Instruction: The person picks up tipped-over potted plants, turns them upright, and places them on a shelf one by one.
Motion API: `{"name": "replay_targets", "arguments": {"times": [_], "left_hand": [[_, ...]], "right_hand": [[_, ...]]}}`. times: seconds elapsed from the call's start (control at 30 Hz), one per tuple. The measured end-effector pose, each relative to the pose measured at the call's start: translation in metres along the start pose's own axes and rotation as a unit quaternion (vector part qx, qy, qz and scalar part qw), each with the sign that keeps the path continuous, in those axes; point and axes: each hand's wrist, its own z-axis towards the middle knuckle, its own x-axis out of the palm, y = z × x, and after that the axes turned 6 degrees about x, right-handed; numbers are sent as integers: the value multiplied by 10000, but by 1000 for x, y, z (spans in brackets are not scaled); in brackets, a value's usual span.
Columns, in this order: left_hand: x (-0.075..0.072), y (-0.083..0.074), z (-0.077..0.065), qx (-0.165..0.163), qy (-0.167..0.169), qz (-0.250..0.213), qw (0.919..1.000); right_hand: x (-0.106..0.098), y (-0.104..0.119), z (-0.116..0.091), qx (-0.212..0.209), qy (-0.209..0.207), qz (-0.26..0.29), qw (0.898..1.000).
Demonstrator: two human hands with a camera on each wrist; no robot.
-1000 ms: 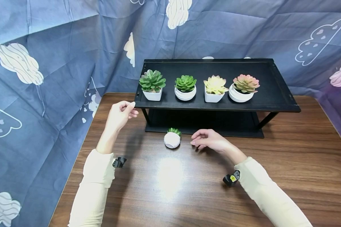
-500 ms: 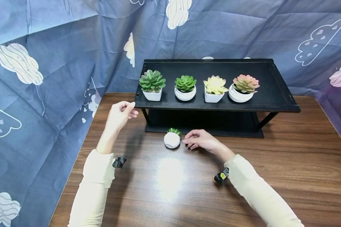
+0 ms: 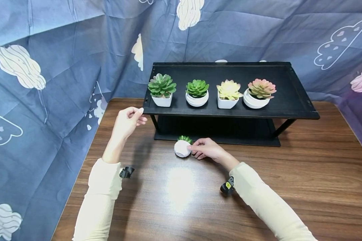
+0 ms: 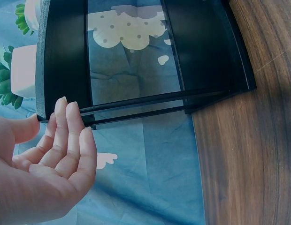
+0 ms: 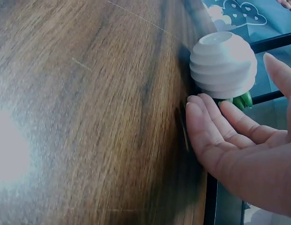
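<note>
A small potted succulent (image 3: 182, 148) in a white ribbed pot lies tipped over on the wooden table, its green leaves toward the black shelf (image 3: 289, 87). Beside it is my right hand (image 3: 207, 149). In the right wrist view that hand (image 5: 239, 145) has its fingers loosely extended along the pot's side, fingertips right at the white pot (image 5: 223, 65), with the thumb raised apart. My left hand (image 3: 127, 122) pinches the front left corner of the shelf's top board, thumb above and fingers (image 4: 61, 117) underneath.
Along the top board stand several potted succulents: a dark green one (image 3: 162, 87), a bright green one (image 3: 197, 91), a yellow one (image 3: 228, 92) and a pink one (image 3: 259, 92). Below is a lower board (image 3: 217, 129). A blue cloud-patterned cloth (image 3: 72, 60) hangs behind.
My right hand has moved left across the table to the tipped pot, its thumb now overlapping the pot in the head view. The left hand has stayed at the shelf corner.
</note>
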Motion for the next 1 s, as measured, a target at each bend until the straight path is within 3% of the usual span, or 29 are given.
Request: {"name": "replay_targets", "arguments": {"times": [0.43, 1.0], "left_hand": [[-1, -2, -1, -32, 14, 28, 10000], [0, -1, 0, 14, 2, 10, 10000]], "right_hand": [[7, 9, 5, 369, -356, -202, 9985], [14, 12, 12, 516, -515, -395, 9966]]}}
